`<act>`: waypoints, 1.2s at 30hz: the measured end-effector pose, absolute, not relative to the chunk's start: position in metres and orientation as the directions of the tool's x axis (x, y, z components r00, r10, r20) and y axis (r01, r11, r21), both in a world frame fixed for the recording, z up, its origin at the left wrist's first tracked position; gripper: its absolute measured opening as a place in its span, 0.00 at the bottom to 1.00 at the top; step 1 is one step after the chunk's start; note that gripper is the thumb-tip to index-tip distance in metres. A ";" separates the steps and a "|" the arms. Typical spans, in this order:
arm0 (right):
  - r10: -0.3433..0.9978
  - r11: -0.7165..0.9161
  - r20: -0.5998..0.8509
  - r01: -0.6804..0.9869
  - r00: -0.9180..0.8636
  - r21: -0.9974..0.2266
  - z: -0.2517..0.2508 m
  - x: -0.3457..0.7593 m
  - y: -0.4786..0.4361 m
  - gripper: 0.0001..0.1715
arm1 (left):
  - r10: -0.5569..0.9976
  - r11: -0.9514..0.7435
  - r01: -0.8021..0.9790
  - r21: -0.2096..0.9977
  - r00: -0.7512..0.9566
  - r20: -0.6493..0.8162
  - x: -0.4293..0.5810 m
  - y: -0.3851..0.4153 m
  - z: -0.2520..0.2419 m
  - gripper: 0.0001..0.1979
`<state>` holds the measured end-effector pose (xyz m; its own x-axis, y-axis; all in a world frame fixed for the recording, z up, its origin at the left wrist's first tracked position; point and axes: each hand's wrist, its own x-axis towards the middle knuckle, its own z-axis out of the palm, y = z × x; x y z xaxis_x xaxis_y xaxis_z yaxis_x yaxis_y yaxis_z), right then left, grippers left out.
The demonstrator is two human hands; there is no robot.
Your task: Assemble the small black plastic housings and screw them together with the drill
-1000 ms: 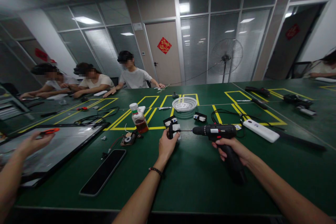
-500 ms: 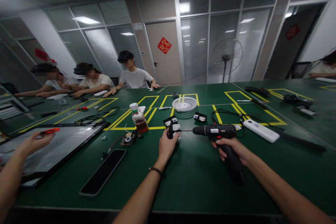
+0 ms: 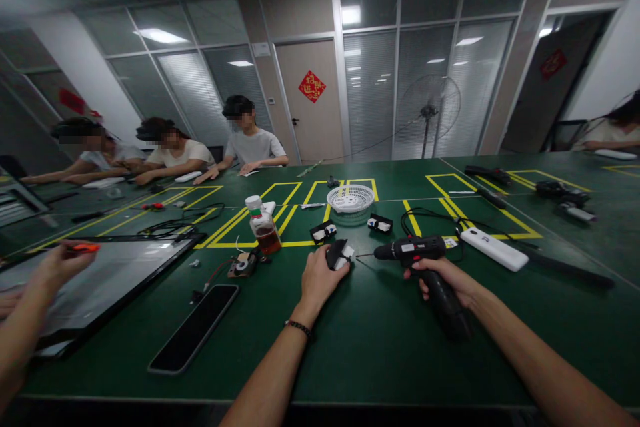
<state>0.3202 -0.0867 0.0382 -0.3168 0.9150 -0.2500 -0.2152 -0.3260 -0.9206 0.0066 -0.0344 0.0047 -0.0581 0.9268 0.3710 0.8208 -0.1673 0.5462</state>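
My left hand (image 3: 320, 275) is closed around a small black-and-white part (image 3: 340, 255), whose exact kind I cannot make out. In my right hand (image 3: 445, 278) is a black cordless drill (image 3: 413, 249), held by its handle with a finger near the red trigger. The drill's long thin bit (image 3: 366, 255) points left at the part, its tip a little apart from it. Two similar black-and-white parts lie just beyond, one (image 3: 323, 232) behind my left hand and another (image 3: 380, 223) to its right.
Behind the parts stands a white plastic basket (image 3: 351, 199). A bottle of brown liquid (image 3: 264, 227), a small motor-like device (image 3: 242, 265) and a phone (image 3: 194, 329) lie left. At far left, a co-worker's hand (image 3: 65, 263) holds an orange tool over a framed panel (image 3: 125, 280). A white power strip (image 3: 493, 249) lies right.
The bit tip has come away from the part, and the drill is slightly tilted. My left hand has turned the part, showing more of its white side. A seated person across the table drew an arm in.
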 end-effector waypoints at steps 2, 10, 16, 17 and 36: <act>0.920 -0.327 -0.253 -0.228 -0.300 -0.917 0.036 0.321 -0.085 0.17 | 0.924 -0.221 0.830 0.511 0.012 0.381 0.007 -0.036 0.006 0.33; 0.930 -0.351 -0.286 -0.326 -0.231 -0.878 0.029 0.328 -0.073 0.24 | 0.942 -0.233 0.843 0.485 0.072 0.328 0.006 -0.037 0.010 0.35; 0.953 -0.302 -0.292 -0.292 -0.077 -0.908 0.021 0.343 -0.060 0.23 | 0.927 -0.240 0.886 0.396 0.089 0.364 0.010 -0.034 0.005 0.34; 0.955 -0.294 -0.289 -0.281 -0.060 -0.914 0.020 0.346 -0.058 0.23 | 0.919 -0.245 0.891 0.382 0.089 0.384 0.012 -0.033 0.004 0.35; 0.921 -0.045 0.341 0.920 0.190 -0.390 0.047 0.354 -0.039 0.23 | 0.985 0.058 0.081 0.995 -0.164 -0.044 -0.003 -0.010 0.009 0.26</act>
<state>0.3545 -0.0394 0.0469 0.1898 0.9207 0.3411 0.9198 -0.0451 -0.3899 -0.0029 -0.0097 0.0094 -0.1641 0.9855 -0.0441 0.0807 0.0580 0.9950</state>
